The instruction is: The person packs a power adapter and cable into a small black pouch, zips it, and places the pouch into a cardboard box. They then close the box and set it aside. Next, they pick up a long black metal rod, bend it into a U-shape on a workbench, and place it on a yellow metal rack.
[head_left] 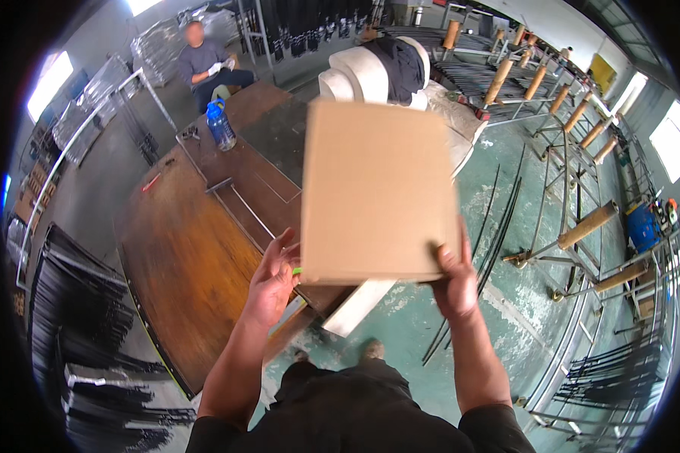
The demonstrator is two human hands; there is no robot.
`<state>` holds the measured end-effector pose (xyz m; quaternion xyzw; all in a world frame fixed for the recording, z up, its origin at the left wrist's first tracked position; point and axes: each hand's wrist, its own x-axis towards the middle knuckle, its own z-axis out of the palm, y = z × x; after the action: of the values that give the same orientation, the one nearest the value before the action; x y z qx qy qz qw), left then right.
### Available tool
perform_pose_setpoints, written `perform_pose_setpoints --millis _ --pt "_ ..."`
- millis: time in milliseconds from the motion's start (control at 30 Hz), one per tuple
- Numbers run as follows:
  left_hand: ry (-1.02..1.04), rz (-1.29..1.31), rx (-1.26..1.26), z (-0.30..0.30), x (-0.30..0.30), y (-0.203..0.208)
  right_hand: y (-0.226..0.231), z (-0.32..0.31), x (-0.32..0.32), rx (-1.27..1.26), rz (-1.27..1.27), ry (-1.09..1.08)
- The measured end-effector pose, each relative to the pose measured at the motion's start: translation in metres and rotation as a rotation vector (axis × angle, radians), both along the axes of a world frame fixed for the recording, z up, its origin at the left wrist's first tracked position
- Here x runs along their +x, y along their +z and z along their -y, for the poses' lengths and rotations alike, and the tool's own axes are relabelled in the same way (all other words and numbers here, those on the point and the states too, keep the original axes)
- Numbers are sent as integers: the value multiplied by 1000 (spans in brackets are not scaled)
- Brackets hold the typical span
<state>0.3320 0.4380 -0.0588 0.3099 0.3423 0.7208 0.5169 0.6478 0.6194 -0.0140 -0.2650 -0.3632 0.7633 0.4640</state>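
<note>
We hold up a big brown cardboard piece (379, 192) in front of us. Our right hand (456, 281) grips its near right corner, thumb on the broad face and fingers round the side. Our left hand (273, 283) is by the near left corner, with thumb and finger pinched on a small green thing (297, 270) — we cannot tell if this hand touches the cardboard too. The cardboard lies ahead of both hands and between them, its longer way going away from us. The right hand is the nearer one, since it is right on it. The cardboard is fuzzy, so we cannot tell how thick it is.

Below it, a white board (359, 307) sticks out over the green floor (533, 302). To our left is a brown wooden table (177, 249) — the cardboard hides part of its right side. A thin metal T-shaped bar (243, 205) and a red stick (151, 183) lie on it, and a blue bottle (219, 127) stands farther back. Long black rods (499, 245) lie on the floor to our right.

Farther off, a person (204, 66) in gray sits past the table, and big white rolls (359, 74) sit behind the cardboard.
</note>
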Motion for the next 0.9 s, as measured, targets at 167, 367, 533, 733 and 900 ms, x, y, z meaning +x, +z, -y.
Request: perform_pose_setpoints --millis 167,367,533,733,900 --pt "346 -195 -345 -24 1 -46 25 -157 56 6 -1 -420" --pt "238 -166 -585 -54 26 -131 30 -271 97 -112 -94 -357" --pt "217 -108 -779 -85 72 -176 -49 -401 66 -338 -120 -318" --pt "443 -113 -992 -145 107 -199 -182 -596 -25 -433 15 -237" --pt "569 82 -1069 -199 150 -199 -246 -707 -120 -451 58 -159"
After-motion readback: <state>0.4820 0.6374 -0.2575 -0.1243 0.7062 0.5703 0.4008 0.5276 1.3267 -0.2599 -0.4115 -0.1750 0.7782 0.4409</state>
